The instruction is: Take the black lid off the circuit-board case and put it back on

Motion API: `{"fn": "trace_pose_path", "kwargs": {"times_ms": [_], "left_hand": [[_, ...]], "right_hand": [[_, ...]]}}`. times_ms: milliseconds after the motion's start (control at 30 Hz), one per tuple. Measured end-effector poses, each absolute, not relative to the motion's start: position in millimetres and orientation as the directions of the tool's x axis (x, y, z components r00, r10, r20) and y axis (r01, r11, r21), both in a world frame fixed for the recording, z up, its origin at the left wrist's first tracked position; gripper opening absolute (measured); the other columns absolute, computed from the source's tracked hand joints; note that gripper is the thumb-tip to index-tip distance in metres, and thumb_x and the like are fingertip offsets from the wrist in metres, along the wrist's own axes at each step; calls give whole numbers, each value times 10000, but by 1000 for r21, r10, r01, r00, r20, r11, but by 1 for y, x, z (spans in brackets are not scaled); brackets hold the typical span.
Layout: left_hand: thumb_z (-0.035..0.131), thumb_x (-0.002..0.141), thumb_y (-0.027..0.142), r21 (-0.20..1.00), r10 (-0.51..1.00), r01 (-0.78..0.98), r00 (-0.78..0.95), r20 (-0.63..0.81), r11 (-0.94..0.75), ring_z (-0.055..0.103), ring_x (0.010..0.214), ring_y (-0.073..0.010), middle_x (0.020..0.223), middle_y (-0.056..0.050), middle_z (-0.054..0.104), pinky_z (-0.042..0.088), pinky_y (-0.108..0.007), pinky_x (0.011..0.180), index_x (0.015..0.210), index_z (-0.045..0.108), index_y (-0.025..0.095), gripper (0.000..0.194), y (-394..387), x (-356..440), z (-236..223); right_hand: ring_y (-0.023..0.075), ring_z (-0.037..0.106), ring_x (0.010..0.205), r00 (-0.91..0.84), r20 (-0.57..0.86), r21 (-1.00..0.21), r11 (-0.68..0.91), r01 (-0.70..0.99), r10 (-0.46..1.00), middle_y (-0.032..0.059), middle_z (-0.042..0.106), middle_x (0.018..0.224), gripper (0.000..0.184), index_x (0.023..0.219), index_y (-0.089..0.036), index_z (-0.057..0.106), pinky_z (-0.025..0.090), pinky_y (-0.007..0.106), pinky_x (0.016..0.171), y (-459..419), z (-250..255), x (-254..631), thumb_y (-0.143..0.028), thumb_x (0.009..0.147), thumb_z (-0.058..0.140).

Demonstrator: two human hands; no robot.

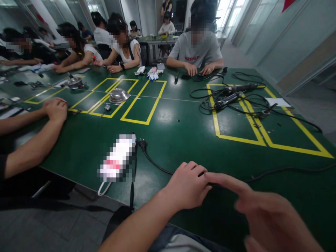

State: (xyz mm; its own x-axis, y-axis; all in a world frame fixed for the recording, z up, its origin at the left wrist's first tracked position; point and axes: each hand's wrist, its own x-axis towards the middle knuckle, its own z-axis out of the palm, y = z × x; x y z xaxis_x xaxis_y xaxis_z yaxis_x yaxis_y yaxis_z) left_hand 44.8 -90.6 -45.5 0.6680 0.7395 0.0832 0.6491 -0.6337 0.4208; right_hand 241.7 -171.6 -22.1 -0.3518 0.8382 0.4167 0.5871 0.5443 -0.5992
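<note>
My left hand [187, 185] rests over a black power cord [159, 167] at the table's near edge, its fingers curled round the cord. The cord ends in a plug [142, 144] lying to the left, and a dark stretch of it shows below my knuckles. From the right comes my right hand [273, 213], index finger stretched out so that its tip meets my left hand's fingers. Its thumb stands apart below, partly blurred. Left of the plug lies a phone [118, 157], its bright screen pixelated, with a white loop at its lower end.
Corded black tools [228, 99] lie tangled inside yellow tape outlines at the right. A metal bowl [118, 95] stands left of centre, gloves [153, 73] farther back. Another person's forearms [39, 140] rest at the left edge. A person [195, 52] sits opposite, handling dark items.
</note>
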Motion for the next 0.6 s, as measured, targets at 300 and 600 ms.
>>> {"fn": "trace_pose_path", "kwargs": {"times_ms": [300, 600], "left_hand": [[610, 1102, 315, 646, 848, 621, 523, 80, -444, 699, 1160, -278, 1394, -87, 765, 580, -457, 1011, 1471, 598, 220, 382, -91, 44, -42], [629, 1045, 180, 568, 949, 762, 275, 152, -312, 581, 1350, -306, 1509, -92, 691, 568, -506, 1105, 1278, 688, 227, 245, -86, 45, -54]], "right_hand": [[359, 817, 1102, -210, 325, -560, 366, 743, 922, 102, 818, 1305, 349, 1358, -315, 644, 687, 518, 898, -118, -75, 318, -494, 1059, 632], [299, 810, 964, -395, 371, -493, 538, 684, 841, 79, 826, 1095, 260, 1208, -302, 753, 685, 453, 811, -106, -76, 317, -501, 1092, 632]]}}
